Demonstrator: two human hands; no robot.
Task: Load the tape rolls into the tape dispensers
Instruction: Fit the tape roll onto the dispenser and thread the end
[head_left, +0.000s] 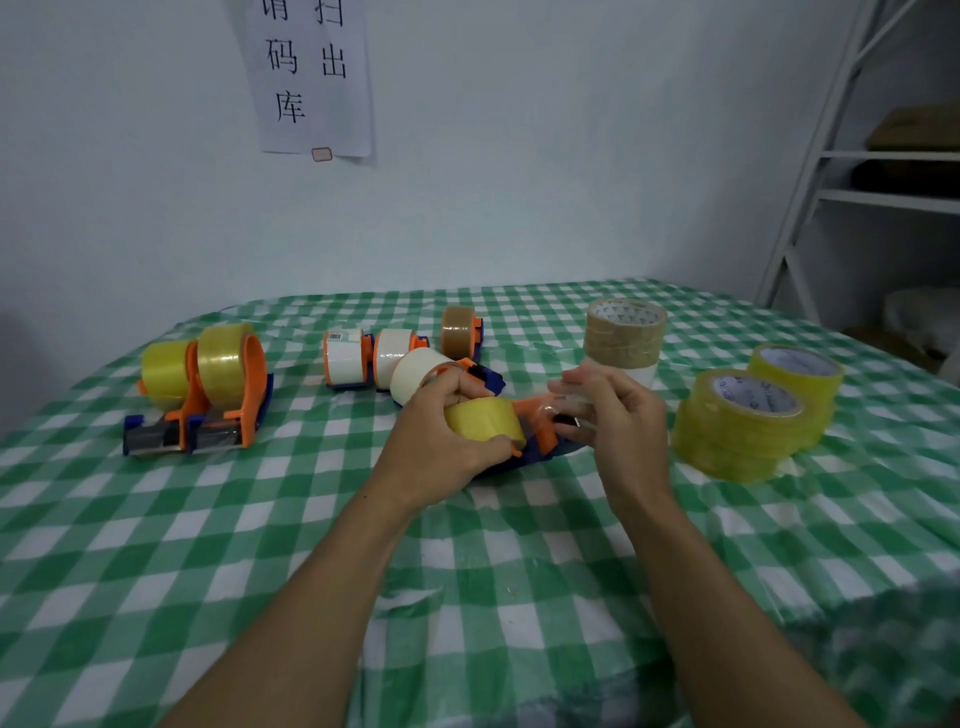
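Left hand (436, 441) grips the yellow tape roll (485, 418) seated in an orange-and-blue dispenser (543, 436) lying on the table (260, 545), centre. Right hand (618, 415), fingers curled, pinches the clear tape end at the dispenser's right end. Spare yellow rolls (748, 421) are stacked near right; a brown-topped stack (626, 332) stands beyond. Loaded dispensers (208, 395) lie far left.
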